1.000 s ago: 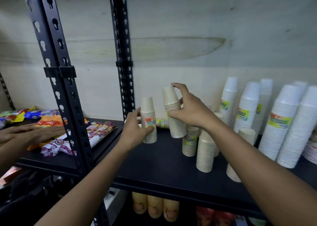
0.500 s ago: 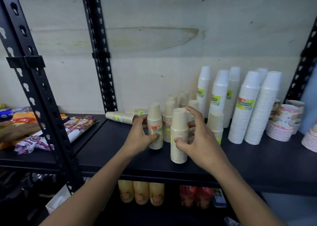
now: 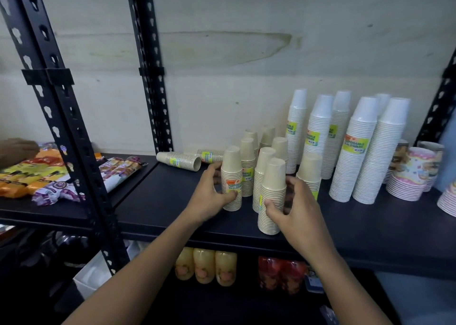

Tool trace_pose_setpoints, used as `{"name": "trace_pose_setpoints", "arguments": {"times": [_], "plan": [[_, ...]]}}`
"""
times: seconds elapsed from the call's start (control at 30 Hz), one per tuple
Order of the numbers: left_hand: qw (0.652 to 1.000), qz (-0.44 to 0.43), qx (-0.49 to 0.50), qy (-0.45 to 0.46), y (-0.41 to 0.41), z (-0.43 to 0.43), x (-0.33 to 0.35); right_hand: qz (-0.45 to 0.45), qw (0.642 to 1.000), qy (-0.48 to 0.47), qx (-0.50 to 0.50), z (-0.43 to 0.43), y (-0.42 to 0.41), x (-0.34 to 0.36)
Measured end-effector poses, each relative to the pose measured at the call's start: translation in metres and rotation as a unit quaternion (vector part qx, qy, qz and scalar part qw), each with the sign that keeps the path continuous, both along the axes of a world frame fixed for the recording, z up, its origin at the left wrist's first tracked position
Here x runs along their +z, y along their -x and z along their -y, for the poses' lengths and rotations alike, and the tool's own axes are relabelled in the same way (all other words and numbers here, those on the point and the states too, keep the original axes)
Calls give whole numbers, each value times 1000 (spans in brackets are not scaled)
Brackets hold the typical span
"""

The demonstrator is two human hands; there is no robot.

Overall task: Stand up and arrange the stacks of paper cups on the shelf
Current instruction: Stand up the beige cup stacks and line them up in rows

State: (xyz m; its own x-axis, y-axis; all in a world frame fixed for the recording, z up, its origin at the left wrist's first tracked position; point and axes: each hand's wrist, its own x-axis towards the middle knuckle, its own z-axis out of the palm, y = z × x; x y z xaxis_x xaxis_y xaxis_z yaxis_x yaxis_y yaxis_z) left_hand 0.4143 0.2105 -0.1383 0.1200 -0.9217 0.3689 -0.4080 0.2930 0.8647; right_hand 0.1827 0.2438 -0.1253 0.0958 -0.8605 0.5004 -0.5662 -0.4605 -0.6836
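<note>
L hand (image 3: pixel 209 196) grips the labelled tan stack (image 3: pixel 231 176); R hand (image 3: pixel 296 206) wraps the front stack (image 3: pixel 271 194), upright near the shelf (image 3: pixel 160 201) edge. Risk: a quick shove tips it off the front or into neighbours (packed tight behind). Two fallen stacks (image 3: pixel 180 160) lie at back-left.

We see beige cup stacks (image 3: pixel 247 162) standing mouth-down, clustered midway along the shelf (image 3: pixel 158 201). The front stack (image 3: pixel 272 189) is nearest its front edge and the labelled stack (image 3: pixel 231 174) is leftmost. Two fallen stacks (image 3: pixel 179 161) lie toward the back left corner.
</note>
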Motion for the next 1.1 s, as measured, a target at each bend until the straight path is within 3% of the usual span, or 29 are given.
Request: {"name": "trace_pose_setpoints", "arguments": {"times": [0.53,0.9,1.1], "plan": [[1000,15,-11,-17,-11,-4,20,42,997,-45,36,0,10,7],[993,68,100,-18,-29,-55,54,15,997,76,29,-34,20,68],[978,60,195,-50,-55,-75,56,-2,987,142,73,-51,-23,96]]}}
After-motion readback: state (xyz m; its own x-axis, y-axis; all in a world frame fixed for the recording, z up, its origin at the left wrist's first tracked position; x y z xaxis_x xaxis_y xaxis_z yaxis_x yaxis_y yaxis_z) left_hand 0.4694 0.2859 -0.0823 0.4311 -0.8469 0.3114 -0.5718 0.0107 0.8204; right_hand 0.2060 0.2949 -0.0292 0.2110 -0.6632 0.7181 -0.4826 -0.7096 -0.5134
